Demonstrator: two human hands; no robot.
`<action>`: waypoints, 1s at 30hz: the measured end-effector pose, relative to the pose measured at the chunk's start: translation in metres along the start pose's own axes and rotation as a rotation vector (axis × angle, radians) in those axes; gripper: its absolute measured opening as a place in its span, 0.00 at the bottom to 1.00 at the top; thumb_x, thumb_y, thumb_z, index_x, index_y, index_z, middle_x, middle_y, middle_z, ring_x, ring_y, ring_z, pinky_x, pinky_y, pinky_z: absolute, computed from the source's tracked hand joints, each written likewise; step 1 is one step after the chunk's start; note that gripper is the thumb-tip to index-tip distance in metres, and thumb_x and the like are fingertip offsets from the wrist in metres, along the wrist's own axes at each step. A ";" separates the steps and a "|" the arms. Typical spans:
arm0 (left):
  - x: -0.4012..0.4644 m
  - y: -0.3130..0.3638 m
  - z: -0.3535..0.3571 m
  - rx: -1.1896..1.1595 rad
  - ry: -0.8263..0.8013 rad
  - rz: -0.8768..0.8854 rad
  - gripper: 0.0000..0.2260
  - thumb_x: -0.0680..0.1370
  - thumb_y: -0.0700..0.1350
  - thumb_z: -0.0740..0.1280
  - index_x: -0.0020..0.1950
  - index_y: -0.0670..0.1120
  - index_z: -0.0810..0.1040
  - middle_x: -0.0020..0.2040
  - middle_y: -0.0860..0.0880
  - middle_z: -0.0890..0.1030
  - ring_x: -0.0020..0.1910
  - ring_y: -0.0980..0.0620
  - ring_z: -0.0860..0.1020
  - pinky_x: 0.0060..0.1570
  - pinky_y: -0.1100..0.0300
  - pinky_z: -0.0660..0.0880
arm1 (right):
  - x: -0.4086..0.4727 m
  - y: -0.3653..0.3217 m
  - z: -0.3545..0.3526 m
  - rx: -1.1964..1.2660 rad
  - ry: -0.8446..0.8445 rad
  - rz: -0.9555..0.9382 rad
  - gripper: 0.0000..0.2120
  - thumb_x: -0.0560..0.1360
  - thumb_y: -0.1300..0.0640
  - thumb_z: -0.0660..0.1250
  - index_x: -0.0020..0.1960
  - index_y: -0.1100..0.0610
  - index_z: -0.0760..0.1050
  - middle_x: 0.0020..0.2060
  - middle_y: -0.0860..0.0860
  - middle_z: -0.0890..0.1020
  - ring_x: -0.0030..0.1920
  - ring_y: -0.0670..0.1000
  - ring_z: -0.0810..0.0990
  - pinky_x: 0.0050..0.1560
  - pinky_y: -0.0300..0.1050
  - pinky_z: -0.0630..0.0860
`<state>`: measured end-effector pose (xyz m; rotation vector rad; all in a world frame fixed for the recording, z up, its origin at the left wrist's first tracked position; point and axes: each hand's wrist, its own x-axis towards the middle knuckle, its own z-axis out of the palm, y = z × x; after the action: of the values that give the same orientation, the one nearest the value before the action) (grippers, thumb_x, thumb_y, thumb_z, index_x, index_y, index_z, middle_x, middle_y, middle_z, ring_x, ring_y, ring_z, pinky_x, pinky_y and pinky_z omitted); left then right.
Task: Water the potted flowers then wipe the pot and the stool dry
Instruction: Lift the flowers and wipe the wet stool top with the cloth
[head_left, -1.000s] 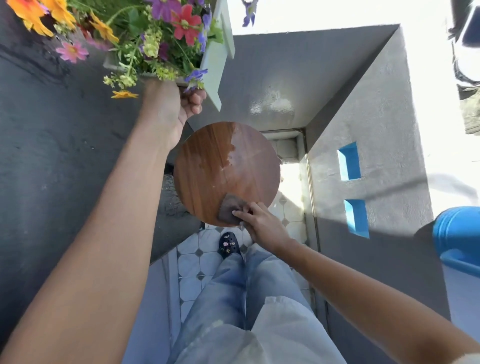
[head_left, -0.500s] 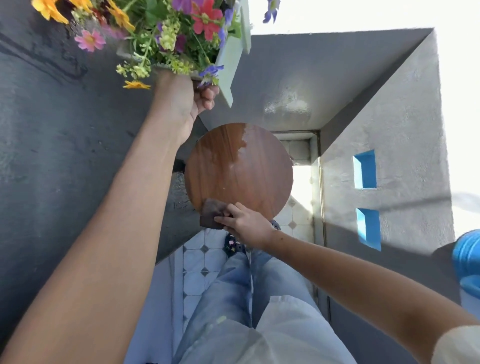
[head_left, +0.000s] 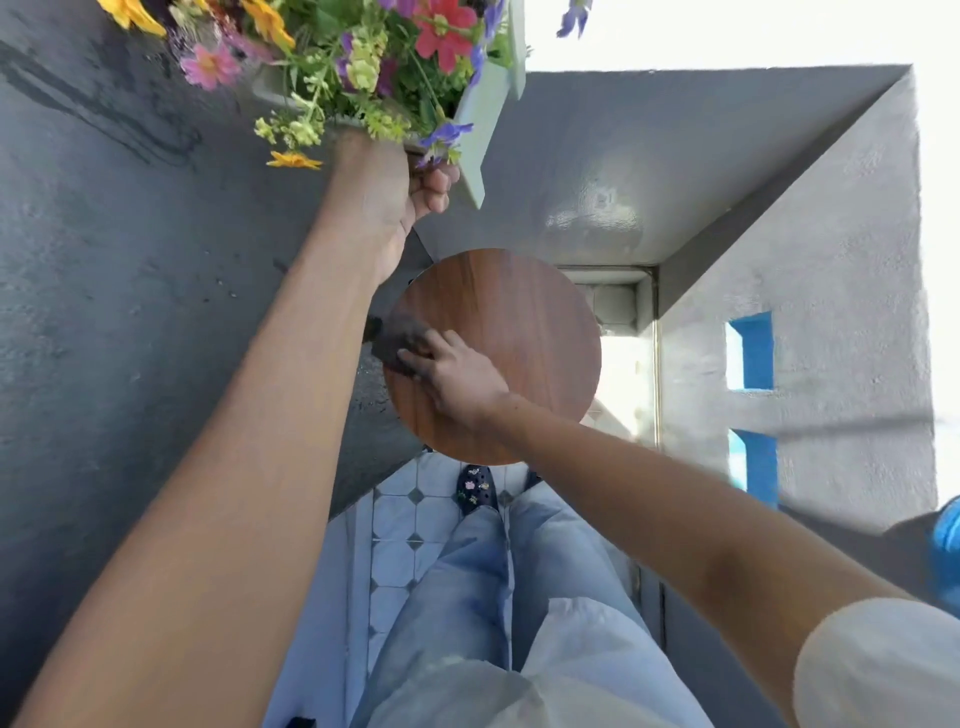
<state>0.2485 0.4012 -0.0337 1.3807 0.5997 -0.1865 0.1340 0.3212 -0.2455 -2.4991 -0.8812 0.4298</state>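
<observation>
A round brown wooden stool top stands in a narrow tiled passage below me. My right hand presses a dark cloth against the stool's left edge. My left hand holds a pale green pot full of colourful flowers lifted up above the stool, at the top of the view. The pot's underside is hidden behind the hand and blooms.
Dark grey walls close in on the left and far side, a lighter rough wall with blue openings on the right. White floor tiles, my jeans and a dark shoe lie below. A blue container sits at the right edge.
My right hand slid the cloth from the stool's near edge round to its left edge. The wet patch on the stool's far side is no longer seen. The pot stays lifted.
</observation>
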 end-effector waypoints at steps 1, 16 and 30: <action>-0.001 0.000 0.000 0.002 0.000 0.000 0.18 0.78 0.33 0.46 0.39 0.41 0.74 0.33 0.43 0.74 0.27 0.54 0.71 0.25 0.64 0.67 | -0.006 -0.012 0.005 -0.013 -0.092 -0.135 0.20 0.80 0.54 0.61 0.73 0.51 0.71 0.63 0.54 0.71 0.58 0.56 0.70 0.45 0.51 0.78; -0.027 -0.019 -0.017 0.033 0.018 -0.022 0.18 0.78 0.34 0.47 0.40 0.39 0.75 0.33 0.41 0.75 0.25 0.54 0.71 0.25 0.63 0.68 | -0.001 0.006 0.000 0.101 0.205 0.275 0.19 0.79 0.55 0.62 0.70 0.50 0.74 0.60 0.56 0.73 0.58 0.59 0.72 0.47 0.57 0.80; -0.057 -0.073 -0.028 0.076 0.048 -0.081 0.16 0.77 0.33 0.48 0.50 0.37 0.75 0.43 0.38 0.74 0.25 0.54 0.73 0.26 0.62 0.70 | -0.071 0.078 -0.027 0.099 0.432 0.587 0.17 0.78 0.57 0.65 0.67 0.52 0.78 0.63 0.57 0.74 0.60 0.60 0.72 0.59 0.53 0.75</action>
<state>0.1591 0.4006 -0.0706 1.4388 0.6950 -0.2435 0.1321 0.2124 -0.2527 -2.5756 0.0461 0.0925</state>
